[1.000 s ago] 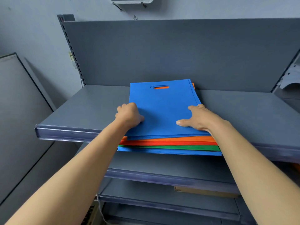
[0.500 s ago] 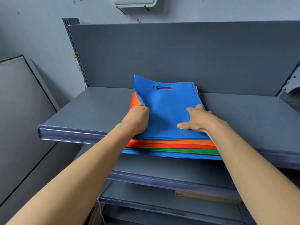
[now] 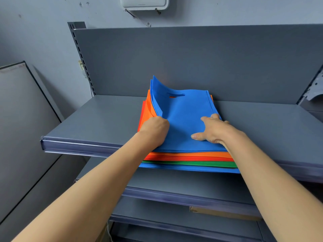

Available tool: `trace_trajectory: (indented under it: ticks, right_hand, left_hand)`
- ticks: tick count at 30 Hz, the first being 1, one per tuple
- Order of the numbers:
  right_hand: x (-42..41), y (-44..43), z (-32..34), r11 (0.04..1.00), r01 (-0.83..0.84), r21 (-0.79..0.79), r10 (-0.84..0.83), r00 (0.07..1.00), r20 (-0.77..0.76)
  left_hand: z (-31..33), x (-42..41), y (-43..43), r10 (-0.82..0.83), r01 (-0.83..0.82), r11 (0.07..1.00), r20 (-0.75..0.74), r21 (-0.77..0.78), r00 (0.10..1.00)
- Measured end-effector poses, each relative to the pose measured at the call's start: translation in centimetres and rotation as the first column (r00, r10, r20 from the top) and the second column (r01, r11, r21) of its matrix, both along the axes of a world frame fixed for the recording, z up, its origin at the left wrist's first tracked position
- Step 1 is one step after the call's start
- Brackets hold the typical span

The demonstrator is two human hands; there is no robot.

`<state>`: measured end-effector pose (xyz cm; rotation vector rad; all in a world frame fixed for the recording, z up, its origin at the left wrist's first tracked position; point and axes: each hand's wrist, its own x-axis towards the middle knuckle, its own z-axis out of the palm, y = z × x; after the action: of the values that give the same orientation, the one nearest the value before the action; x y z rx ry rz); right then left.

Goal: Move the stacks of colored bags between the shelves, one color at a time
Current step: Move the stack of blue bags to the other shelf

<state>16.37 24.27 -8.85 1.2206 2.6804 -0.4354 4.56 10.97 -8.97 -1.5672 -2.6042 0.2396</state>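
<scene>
Matt, soft non-woven cloth makes up the blue bags (image 3: 185,119); the grey shelf (image 3: 104,117) looks like smooth painted metal.

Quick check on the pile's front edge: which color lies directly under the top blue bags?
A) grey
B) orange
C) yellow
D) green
B: along the front edge, the orange bags lie directly beneath the top blue bags, and the green bags are lower down.

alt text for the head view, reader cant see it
A left hand grips the left edge of the top blue bags, curling it up off a stack of orange, green and blue bags on a grey shelf; the right hand presses flat on top.
</scene>
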Motion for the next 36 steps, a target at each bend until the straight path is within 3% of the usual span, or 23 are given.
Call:
trace_trajectory:
  ticks: [14, 24, 36]
  right_hand:
    - [0.2, -0.3, -0.1, 1.000, 0.003, -0.006, -0.003, 1.000, -0.009]
    - [0.3, -0.3, -0.3, 1.000, 0.004, -0.006, -0.004, 1.000, -0.024]
    - [0.4, -0.5, -0.2, 1.000, -0.005, -0.012, 0.005, 1.000, -0.025]
  left_hand:
    - [0.6, 0.4, -1.3, 0.028, -0.031, 0.998, 0.058, 0.050, 0.998]
    - [-0.1, -1.1, -1.2, 0.176, -0.212, 0.969, 0.251, 0.123, 0.952]
    - [-0.7, -2.1, -0.7, 0.253, -0.336, 0.925, 0.375, 0.176, 0.892]
